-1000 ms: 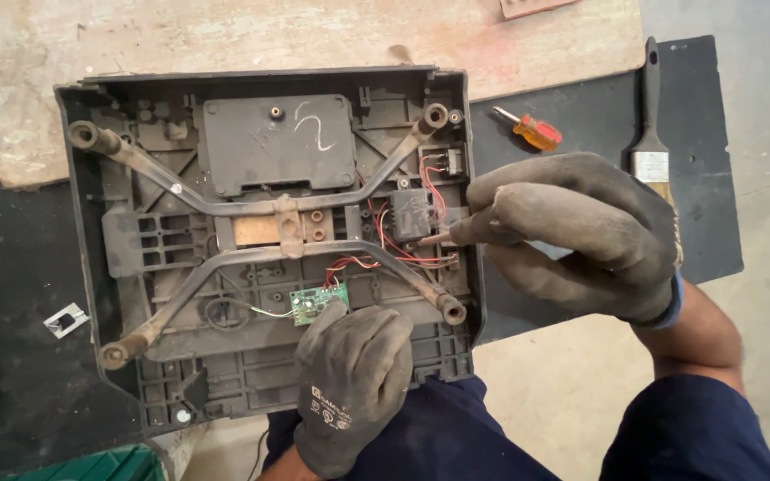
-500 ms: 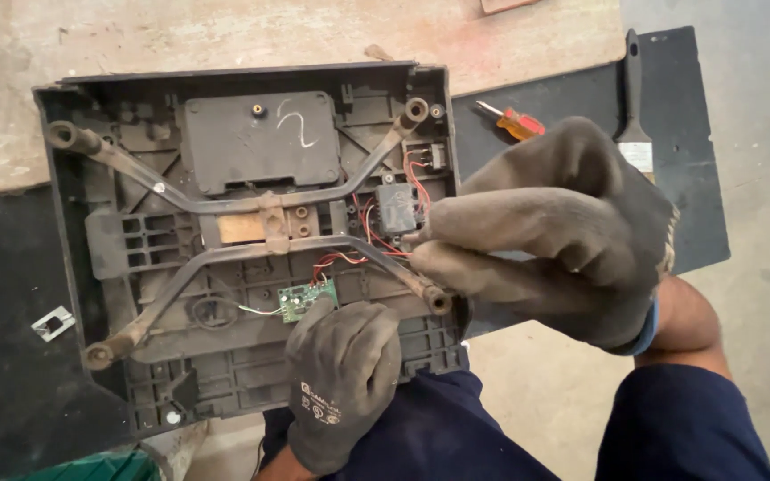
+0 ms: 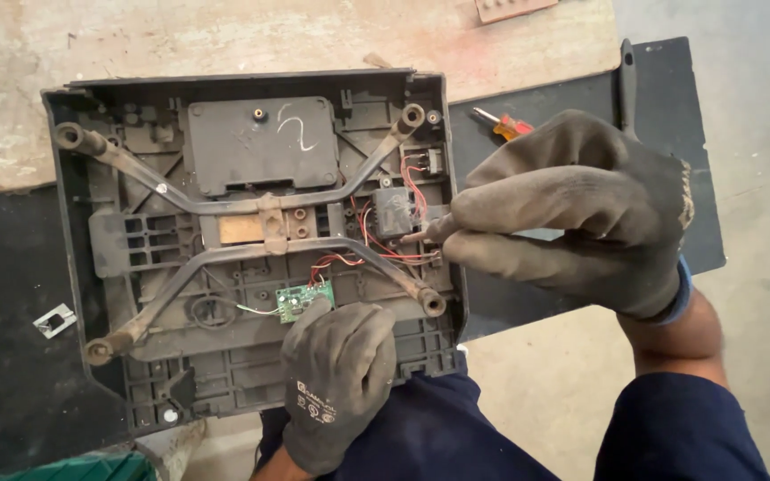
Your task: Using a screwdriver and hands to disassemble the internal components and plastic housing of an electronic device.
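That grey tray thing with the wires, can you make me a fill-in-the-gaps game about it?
1. Both hands wear grey ____.
2. The left hand touches a small ____ circuit board.
3. The right hand pinches at thin ____ wires.
4. An orange-handled ____ lies on the black mat.

Missing words: gloves; green; red; screwdriver

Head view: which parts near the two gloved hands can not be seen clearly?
- Head view: the right hand covers most of the paintbrush and the screwdriver shaft.
- What its fingers pinch among the red wires is too small to tell.
- The left hand hides the housing beside the green circuit board.
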